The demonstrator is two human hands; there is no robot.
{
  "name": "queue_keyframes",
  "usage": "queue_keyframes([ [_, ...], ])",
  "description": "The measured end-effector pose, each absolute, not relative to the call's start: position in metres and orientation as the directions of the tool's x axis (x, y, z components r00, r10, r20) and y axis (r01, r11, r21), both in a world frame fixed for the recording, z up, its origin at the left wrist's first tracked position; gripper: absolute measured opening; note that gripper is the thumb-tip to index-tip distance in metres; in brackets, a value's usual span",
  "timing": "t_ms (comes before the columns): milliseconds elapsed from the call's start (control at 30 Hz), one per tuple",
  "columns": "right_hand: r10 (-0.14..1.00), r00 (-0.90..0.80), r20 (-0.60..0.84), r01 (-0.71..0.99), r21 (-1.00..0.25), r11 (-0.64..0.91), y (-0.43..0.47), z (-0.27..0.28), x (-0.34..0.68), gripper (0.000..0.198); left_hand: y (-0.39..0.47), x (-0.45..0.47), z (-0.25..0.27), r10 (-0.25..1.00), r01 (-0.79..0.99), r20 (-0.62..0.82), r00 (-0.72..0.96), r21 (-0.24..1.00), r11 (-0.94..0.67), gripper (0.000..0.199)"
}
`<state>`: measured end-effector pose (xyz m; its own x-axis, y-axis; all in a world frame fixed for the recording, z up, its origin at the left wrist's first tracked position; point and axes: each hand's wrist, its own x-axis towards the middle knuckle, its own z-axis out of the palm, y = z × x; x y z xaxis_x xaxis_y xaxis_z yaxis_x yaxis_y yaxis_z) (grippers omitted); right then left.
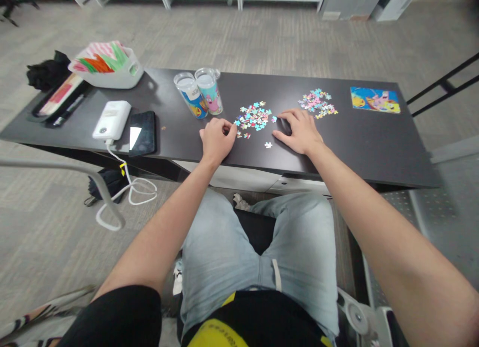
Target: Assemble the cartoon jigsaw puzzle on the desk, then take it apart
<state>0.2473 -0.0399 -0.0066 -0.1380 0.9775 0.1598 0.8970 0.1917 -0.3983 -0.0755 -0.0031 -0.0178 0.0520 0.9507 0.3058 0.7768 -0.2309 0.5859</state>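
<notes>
On the dark table lies a loose pile of small jigsaw puzzle pieces (254, 118), mostly light blue, pink and white. My left hand (219, 140) rests at the pile's left edge with its fingers curled together; whatever they hold, if anything, is hidden. To the right of the pile, my right hand (299, 130) lies palm down with thumb and fingers apart. Its index fingertip is at or very near a blue puzzle piece (274, 119). A single pale puzzle piece (268, 145) sits apart, nearer the front edge. Beyond my right hand is a second pile of puzzle pieces (317, 102).
Two clear-lidded printed cups (209, 92) stand behind my left hand. A colourful picture card (375, 100) lies at the right. Leftward are a black phone (142, 133), a white power bank (112, 120) with a cable, and a white basket (107, 77) of coloured items.
</notes>
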Motion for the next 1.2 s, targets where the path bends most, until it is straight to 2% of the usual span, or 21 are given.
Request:
queue_keyframes([
  [67, 0.978, -0.137, 0.16, 0.899, -0.395, 0.191, -0.04, -0.007, 0.248, 0.079, -0.001, -0.077, -0.016, 0.959, 0.745, 0.282, 0.039, 0.631, -0.215, 0.004],
  [200, 0.976, -0.134, 0.173, 0.9, -0.391, 0.193, -0.038, -0.009, 0.25, 0.077, -0.002, -0.08, -0.011, 0.963, 0.777, 0.229, 0.14, 0.578, -0.251, 0.016],
  [400, 0.974, -0.131, 0.184, 0.893, -0.405, 0.196, -0.037, -0.01, 0.251, 0.076, -0.027, -0.098, -0.004, 0.94, 0.757, 0.215, 0.265, 0.557, -0.341, 0.008],
  [600, 0.976, -0.133, 0.174, 0.899, -0.394, 0.193, -0.038, -0.008, 0.25, 0.08, -0.047, -0.088, -0.001, 0.911, 0.762, 0.21, 0.356, 0.498, -0.413, 0.011],
  [767, 0.974, -0.142, 0.179, 0.901, -0.384, 0.202, -0.039, -0.008, 0.251, 0.082, -0.042, -0.065, -0.003, 0.889, 0.7, 0.199, 0.413, 0.555, -0.45, 0.011],
  [900, 0.966, -0.203, 0.16, 0.894, -0.372, 0.25, -0.04, -0.009, 0.254, 0.097, -0.02, -0.07, -0.006, 0.904, 0.614, 0.264, 0.336, 0.666, -0.423, 0.02],
  [1033, 0.961, -0.223, 0.164, 0.893, -0.36, 0.269, -0.04, -0.012, 0.256, 0.103, 0.007, -0.091, -0.01, 0.911, 0.708, 0.28, 0.303, 0.574, -0.412, 0.022],
  [1200, 0.958, -0.234, 0.164, 0.881, -0.381, 0.28, -0.04, -0.013, 0.257, 0.103, 0.022, -0.098, -0.016, 0.936, 0.734, 0.276, 0.22, 0.585, -0.345, 0.031],
])
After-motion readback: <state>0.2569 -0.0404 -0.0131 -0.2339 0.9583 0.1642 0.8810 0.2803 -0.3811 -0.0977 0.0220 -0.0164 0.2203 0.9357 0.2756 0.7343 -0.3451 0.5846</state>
